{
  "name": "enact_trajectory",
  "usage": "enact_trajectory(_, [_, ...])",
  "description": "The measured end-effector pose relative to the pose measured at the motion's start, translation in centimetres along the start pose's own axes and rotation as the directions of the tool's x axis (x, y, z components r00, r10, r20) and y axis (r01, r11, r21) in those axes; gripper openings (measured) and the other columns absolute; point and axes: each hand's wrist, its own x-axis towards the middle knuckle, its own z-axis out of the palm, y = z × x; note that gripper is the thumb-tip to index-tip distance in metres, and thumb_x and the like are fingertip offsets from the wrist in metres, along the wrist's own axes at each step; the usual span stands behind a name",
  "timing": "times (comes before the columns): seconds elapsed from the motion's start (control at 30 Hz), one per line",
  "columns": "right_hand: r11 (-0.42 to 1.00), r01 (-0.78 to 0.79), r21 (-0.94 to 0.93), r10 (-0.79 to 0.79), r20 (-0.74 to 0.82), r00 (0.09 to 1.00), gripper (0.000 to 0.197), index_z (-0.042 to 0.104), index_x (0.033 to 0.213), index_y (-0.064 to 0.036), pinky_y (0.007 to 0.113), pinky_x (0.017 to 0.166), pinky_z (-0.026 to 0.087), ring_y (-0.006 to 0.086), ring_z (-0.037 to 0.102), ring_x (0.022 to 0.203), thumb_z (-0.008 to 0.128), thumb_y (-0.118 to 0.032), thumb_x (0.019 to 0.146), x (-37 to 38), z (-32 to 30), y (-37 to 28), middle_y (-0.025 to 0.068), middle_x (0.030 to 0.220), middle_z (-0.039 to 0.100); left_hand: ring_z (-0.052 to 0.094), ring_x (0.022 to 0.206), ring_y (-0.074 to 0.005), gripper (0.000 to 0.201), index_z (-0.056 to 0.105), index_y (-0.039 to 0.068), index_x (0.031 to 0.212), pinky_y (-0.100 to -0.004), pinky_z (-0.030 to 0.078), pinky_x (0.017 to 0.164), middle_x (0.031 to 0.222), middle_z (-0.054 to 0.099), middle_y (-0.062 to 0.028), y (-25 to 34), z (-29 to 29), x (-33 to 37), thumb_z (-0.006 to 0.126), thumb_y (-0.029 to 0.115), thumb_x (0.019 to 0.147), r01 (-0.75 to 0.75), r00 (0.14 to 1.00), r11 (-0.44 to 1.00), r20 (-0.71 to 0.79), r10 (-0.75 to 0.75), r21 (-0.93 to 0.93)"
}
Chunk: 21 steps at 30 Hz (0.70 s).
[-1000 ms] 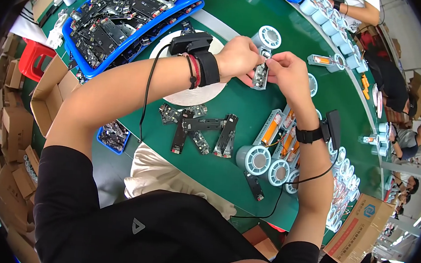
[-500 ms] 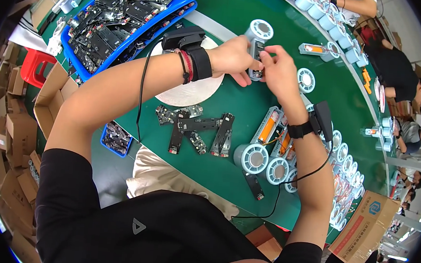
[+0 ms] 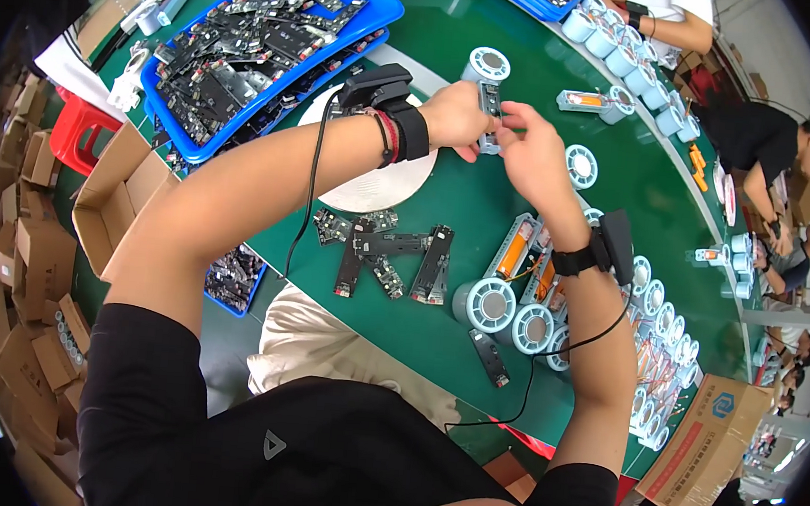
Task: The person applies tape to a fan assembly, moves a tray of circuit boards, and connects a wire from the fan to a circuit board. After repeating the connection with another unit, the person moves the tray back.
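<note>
In front of me my left hand (image 3: 456,117) is closed round the handle of a light-blue handheld fan housing (image 3: 488,65). Its round slotted head points away from me, and the open handle shows dark parts inside. My right hand (image 3: 533,155) has its thumb and fingers pressed together at the handle's near end; whether a small part sits between them is hidden. Below my left wrist is a round whitish disc (image 3: 377,186). Several black circuit boards (image 3: 394,244) lie in a loose pile nearer my body.
A blue tray (image 3: 185,145) heaped with circuit boards stands at the far left. Fan housings with orange batteries (image 3: 516,247) lie by my right forearm, with a single board (image 3: 488,358) near them. More housings (image 3: 641,78) line the right side. A cardboard box (image 3: 705,448) stands at right.
My head view has shifted slightly. Both hands stay on the fan housing, and the right fingers have drawn in closer at the handle's near end.
</note>
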Motion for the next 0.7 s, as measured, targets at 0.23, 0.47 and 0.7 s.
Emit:
enact_trajectory(0.23, [0.971, 0.185, -0.151, -0.209, -0.161, 0.965, 0.031, 0.065, 0.121, 0.0001, 0.041, 0.088, 0.055, 0.0325, 0.071, 0.094, 0.063, -0.006, 0.090, -1.5, 1.4, -1.6, 0.0191, 0.106, 0.068, 0.071, 0.084, -0.0243, 0.033, 0.064, -0.005, 0.120, -0.0378, 0.059, 0.069, 0.098, 0.070, -0.0146, -2.5, -1.4, 8.8, 0.068, 0.011, 0.091, -0.258, 0.924, 0.948, -0.238, 0.299, 0.188])
enact_trajectory(0.47, [0.891, 0.374, -0.257, -0.447, -0.353, 0.822, 0.017, 0.072, 0.106, -0.0040, 0.040, 0.078, 0.056, 0.0325, 0.071, 0.085, 0.065, -0.007, 0.090, 0.2, -0.5, 0.2, 0.0154, 0.095, 0.070, 0.065, 0.083, -0.0338, 0.025, 0.063, 0.002, 0.096, -0.0446, 0.053, 0.071, 0.099, 0.064, -0.0189, 3.7, 1.9, 11.7, 0.074, 0.024, 0.090, -0.292, 0.378, 0.415, -0.294, 0.878, 0.862])
enact_trajectory(0.7, [0.913, 0.341, 0.225, -0.203, -0.475, 0.856, 0.013, 0.074, 0.104, -0.0083, 0.028, 0.068, 0.054, 0.0134, 0.070, 0.078, 0.068, -0.008, 0.093, 1.7, -4.7, -1.9, 0.0048, 0.086, 0.072, 0.068, 0.082, -0.0366, 0.031, 0.068, 0.000, 0.092, -0.0480, 0.056, 0.071, 0.094, 0.067, -0.0227, 6.7, 5.8, 12.0, 0.076, 0.029, 0.085, -0.294, 0.622, 0.499, -0.233, 0.747, 0.815])
